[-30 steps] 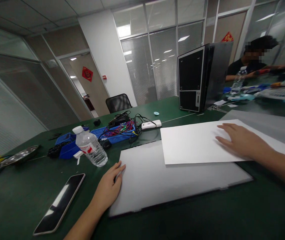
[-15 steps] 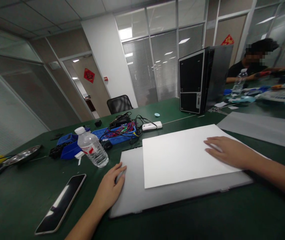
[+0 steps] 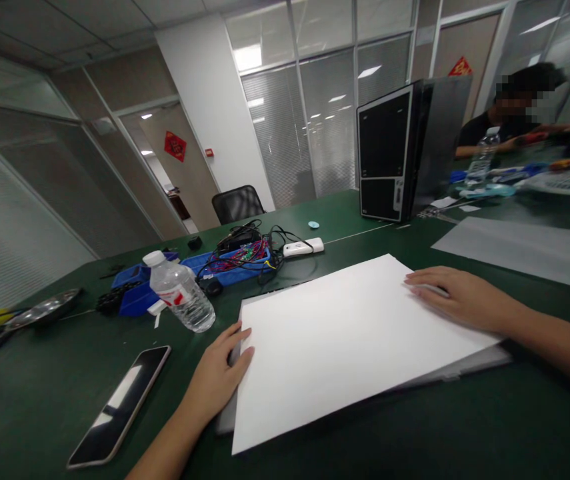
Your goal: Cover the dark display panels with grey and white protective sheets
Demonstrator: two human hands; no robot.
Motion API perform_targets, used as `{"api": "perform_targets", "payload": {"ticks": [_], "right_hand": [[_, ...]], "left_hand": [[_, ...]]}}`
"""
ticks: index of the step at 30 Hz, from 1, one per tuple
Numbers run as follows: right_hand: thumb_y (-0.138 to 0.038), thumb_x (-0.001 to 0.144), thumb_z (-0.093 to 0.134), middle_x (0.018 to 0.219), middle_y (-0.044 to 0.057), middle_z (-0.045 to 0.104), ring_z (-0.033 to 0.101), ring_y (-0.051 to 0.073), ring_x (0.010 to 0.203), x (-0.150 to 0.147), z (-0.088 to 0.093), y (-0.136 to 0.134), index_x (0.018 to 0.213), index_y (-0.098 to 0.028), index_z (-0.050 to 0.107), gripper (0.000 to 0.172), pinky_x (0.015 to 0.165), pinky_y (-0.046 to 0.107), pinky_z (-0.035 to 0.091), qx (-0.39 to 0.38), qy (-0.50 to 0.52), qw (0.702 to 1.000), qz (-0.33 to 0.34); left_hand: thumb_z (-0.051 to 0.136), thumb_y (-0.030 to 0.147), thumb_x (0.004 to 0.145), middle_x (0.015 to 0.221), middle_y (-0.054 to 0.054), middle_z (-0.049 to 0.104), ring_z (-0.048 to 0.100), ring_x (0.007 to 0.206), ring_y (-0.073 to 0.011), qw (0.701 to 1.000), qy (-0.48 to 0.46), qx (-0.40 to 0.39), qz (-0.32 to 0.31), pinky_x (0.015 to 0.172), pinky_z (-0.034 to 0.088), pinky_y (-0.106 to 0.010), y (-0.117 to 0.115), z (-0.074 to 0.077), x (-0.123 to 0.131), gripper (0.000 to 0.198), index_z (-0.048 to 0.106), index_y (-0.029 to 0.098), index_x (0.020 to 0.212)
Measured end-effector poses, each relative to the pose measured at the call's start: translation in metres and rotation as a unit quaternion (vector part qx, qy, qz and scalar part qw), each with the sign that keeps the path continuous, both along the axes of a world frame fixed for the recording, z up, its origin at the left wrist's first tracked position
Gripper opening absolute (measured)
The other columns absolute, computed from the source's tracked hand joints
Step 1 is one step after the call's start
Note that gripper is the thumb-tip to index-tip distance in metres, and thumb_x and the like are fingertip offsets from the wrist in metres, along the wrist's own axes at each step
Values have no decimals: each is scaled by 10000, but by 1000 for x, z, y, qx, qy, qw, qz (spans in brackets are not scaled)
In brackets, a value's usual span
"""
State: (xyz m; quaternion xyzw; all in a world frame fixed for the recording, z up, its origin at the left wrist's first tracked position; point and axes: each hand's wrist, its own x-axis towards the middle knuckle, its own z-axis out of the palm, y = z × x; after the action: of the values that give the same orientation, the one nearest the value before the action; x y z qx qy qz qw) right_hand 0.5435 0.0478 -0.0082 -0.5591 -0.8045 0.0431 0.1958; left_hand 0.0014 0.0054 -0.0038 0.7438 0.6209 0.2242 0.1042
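Observation:
A large white sheet [image 3: 335, 347] lies slightly turned over a flat grey panel [image 3: 465, 363], which has a dark rim. Only slivers of the panel show past the sheet's edges. My left hand [image 3: 219, 370] rests at the left side, fingers apart, with fingertips and thumb against the sheet's left edge. At the right side, my right hand [image 3: 465, 300] lies with fingers stretched out over the sheet's right edge. Neither hand grips the sheet.
A water bottle [image 3: 179, 293] stands beyond my left hand, and a phone [image 3: 119, 407] lies left of it. Blue trays [image 3: 235, 270] with wires sit farther back. A computer tower [image 3: 385, 157] stands at the back right, near a translucent sheet [image 3: 529, 250]. A person [image 3: 499, 127] sits behind.
The white sheet has slid left and toward me, turning a little, and now covers most of the grey panel. Both hands have stayed nearly in place.

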Motion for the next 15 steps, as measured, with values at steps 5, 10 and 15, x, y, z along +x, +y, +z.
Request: {"api": "perform_targets", "payload": {"ticks": [5,10,15], "right_hand": [[-596,1034,429,1412,107,681,637,331,1270,11,4,0,1264,-231,770,549,1110,562,490,-25,-18,999,-26],[-581,1031,433,1347,102,717,660,332,1212,-1,10,-7,1220,-246,796,529,1047,570,529,-7,-48,999,-20],[-541,1032,446,1259,99,751,686,331,1127,-16,14,-13,1147,-260,821,482,955,563,567,32,-56,998,7]], "left_hand": [[530,546,958,1597,-138,542,563,1433,-328,1000,4,-2,1,1230,403,-533,-1,-2,-3,576,706,190,1376],[524,556,957,1616,-152,516,529,1463,-332,1000,8,1,3,1243,382,-529,-1,-4,-3,608,688,175,1401],[554,531,934,1600,-165,534,518,1466,-367,1000,13,7,10,1243,351,-590,-1,-5,-5,602,687,175,1401]]}}
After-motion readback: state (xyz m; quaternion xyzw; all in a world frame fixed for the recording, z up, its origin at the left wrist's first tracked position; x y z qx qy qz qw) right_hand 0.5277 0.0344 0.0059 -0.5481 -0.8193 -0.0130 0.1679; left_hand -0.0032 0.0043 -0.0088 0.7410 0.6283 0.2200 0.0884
